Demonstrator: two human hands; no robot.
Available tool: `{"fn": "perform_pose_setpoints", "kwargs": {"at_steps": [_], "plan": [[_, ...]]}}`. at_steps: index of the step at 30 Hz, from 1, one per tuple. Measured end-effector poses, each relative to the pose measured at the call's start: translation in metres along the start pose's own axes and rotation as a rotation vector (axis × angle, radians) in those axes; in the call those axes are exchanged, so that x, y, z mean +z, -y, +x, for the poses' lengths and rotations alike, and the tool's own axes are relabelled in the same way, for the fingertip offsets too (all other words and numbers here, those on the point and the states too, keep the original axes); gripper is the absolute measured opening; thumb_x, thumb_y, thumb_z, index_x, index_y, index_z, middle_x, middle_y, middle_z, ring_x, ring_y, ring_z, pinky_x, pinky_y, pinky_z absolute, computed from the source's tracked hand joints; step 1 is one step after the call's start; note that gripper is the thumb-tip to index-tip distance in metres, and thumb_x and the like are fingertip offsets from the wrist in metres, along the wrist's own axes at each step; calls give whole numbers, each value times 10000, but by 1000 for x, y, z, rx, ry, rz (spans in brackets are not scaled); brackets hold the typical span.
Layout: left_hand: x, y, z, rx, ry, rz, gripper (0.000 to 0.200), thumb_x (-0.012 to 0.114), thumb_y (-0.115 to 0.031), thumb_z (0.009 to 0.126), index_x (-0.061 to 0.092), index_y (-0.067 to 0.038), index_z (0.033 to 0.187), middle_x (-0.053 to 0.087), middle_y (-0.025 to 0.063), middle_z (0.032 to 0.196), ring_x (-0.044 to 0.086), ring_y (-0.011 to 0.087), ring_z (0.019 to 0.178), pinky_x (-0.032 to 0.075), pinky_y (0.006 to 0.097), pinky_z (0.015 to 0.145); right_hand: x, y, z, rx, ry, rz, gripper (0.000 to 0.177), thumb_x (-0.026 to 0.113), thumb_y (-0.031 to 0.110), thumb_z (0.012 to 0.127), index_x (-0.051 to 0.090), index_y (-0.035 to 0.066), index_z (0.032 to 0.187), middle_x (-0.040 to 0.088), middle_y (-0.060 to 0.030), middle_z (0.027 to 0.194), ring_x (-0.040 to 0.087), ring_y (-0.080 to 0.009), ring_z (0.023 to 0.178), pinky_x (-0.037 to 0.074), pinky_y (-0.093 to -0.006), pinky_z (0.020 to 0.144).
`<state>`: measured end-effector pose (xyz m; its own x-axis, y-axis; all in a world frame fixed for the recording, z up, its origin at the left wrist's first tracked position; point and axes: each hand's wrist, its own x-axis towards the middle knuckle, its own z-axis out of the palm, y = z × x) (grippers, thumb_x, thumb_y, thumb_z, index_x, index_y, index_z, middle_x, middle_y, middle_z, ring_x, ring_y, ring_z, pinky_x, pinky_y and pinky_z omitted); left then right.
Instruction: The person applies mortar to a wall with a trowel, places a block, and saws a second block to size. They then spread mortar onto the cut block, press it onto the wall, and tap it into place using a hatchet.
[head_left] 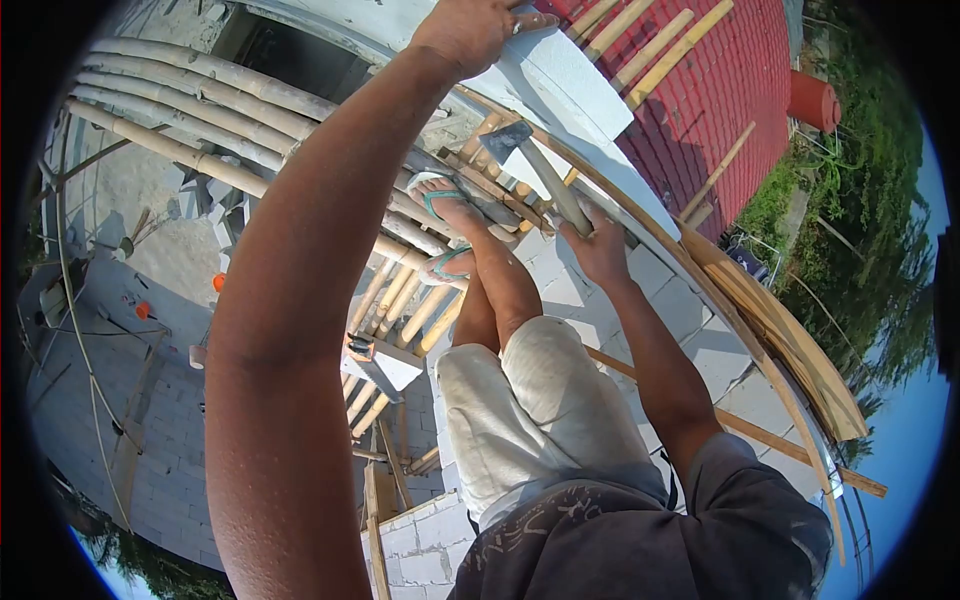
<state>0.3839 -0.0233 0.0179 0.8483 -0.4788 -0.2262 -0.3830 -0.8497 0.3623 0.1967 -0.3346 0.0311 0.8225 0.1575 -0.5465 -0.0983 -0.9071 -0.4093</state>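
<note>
My right hand (598,245) is closed round the wooden handle of a hatchet (545,175). The hatchet's dark grey metal head points up and left, near my sandalled feet (440,195). At the top of the view my left hand (475,35) rests at the end of a large white block (575,85), fingers stretched out over its edge and nothing gripped. Wood boards and bamboo lie just below the block, beside the hatchet head. The palm of my left hand is hidden.
Bamboo poles (190,110) form a platform under my feet. A handsaw (375,370) with an orange and black handle lies on a white piece over more bamboo. A red tiled roof (690,110) slopes beyond the block. Long planks (780,340) run along the right; the ground is far below, left.
</note>
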Motion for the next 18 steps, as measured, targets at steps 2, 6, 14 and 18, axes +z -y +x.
{"fn": "perform_pose_setpoints", "kwargs": {"at_steps": [2, 6, 14, 18], "plan": [[1, 3, 3, 22, 22, -11, 555, 444, -393, 966, 461, -134, 1457, 402, 150, 1547, 313, 329, 1455, 174, 444, 1225, -2, -2, -29, -25, -2, 258, 522, 689, 290, 899, 571, 24, 1333, 690, -230, 999, 686, -362, 960, 529, -418, 846], [-4, 11, 8, 84, 0, -51, 614, 513, -444, 911, 487, -121, 1432, 437, 146, 1519, 336, 328, 1439, 199, 443, 1220, -14, 18, -48, 24, -113, 373, 377, 551, 260, 1004, 526, -24, 1251, 639, -135, 811, 632, -264, 754, 499, -394, 699], [-7, -5, 3, -4, -60, 367, 843, 750, -381, 843, 280, -421, 1542, 421, -22, 1535, 358, 239, 1440, 271, 500, 1207, -2, 26, -9, 33, -385, 349, 475, 494, 321, 1031, 422, -40, 1332, 654, -218, 847, 665, -404, 782, 525, -479, 715], [-5, -7, 4, 14, -103, 350, 834, 728, -388, 855, 263, -428, 1546, 415, -11, 1537, 349, 249, 1442, 262, 499, 1210, 2, 20, -2, 178, -352, 59, 461, 505, 337, 1032, 452, -54, 1271, 662, -231, 750, 650, -443, 663, 516, -499, 608]]}}
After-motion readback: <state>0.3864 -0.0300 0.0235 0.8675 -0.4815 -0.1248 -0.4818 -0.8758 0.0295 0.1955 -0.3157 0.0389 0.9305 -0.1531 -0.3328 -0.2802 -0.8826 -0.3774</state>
